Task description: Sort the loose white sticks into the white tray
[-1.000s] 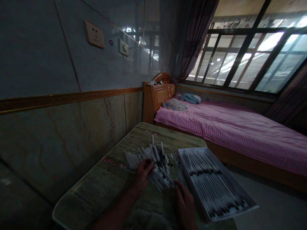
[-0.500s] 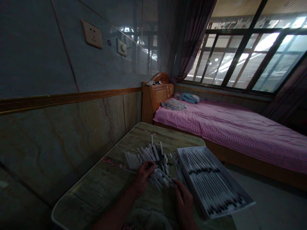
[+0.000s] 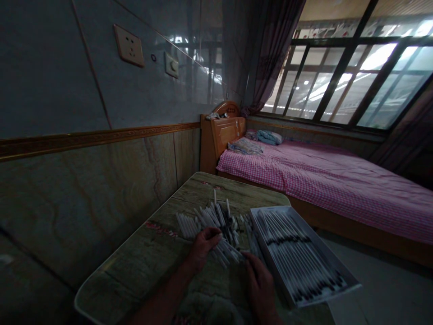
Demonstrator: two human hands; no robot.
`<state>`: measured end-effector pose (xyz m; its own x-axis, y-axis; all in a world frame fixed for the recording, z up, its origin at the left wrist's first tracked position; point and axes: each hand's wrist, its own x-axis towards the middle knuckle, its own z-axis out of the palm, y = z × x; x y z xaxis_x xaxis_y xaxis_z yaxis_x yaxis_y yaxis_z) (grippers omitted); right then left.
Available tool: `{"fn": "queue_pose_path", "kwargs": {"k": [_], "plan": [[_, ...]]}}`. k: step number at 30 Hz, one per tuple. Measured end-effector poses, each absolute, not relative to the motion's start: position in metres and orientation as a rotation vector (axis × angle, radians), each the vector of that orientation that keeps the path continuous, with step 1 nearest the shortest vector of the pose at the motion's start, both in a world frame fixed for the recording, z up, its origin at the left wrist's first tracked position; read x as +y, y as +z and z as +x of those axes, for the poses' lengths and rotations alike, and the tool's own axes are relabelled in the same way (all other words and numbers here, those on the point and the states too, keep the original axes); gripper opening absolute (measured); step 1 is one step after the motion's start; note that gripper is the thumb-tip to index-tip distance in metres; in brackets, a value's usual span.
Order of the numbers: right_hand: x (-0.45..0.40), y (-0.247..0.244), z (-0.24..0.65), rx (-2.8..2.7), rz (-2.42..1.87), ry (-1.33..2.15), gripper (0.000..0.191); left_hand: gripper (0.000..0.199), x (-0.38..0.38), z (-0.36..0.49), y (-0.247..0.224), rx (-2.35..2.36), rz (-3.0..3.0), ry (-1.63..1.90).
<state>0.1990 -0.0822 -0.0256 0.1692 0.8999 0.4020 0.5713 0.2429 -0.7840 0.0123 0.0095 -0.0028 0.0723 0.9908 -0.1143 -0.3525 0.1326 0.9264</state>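
Observation:
My left hand (image 3: 204, 244) is closed in a pinch at one end of a slim white pen (image 3: 232, 248). The fingers of my right hand (image 3: 260, 279) close on the pen's other end, so it spans the gap between both hands. Below and behind it lie loose white pen parts (image 3: 219, 259), partly hidden. Farther back is a heap of white and dark pen pieces (image 3: 221, 216), with a row of white tubes (image 3: 186, 225) at its left. To the right of my right hand, a white tray (image 3: 352, 287) holds rows of white pens with black ends (image 3: 297, 253).
All this lies on a stone-patterned table (image 3: 135, 271) with rounded corners. A tiled wall (image 3: 101, 189) runs along the left. Beyond the table stands a bed (image 3: 321, 180) with a pink checked sheet and a wooden headboard (image 3: 225, 133). Clear strips (image 3: 252, 237) lie beside the tray.
Both hands stay almost in place, still on the pen. The pen between them seems slightly lower, and the view has shifted a little.

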Motion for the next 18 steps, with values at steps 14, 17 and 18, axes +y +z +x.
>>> {"fn": "queue_pose_path", "kwargs": {"k": [14,17,18], "plan": [[-0.086,-0.032,0.184,-1.766,-1.621,0.144,0.045,0.049,-0.004,0.025,0.006,0.873,0.623,1.254],[-0.087,-0.031,0.178,-1.662,-1.611,0.290,0.052,0.044,-0.006,0.025,0.008,0.868,0.703,1.278],[-0.087,-0.030,0.176,-1.611,-1.610,0.364,0.053,0.043,-0.007,0.025,0.009,0.870,0.729,1.291]]}}
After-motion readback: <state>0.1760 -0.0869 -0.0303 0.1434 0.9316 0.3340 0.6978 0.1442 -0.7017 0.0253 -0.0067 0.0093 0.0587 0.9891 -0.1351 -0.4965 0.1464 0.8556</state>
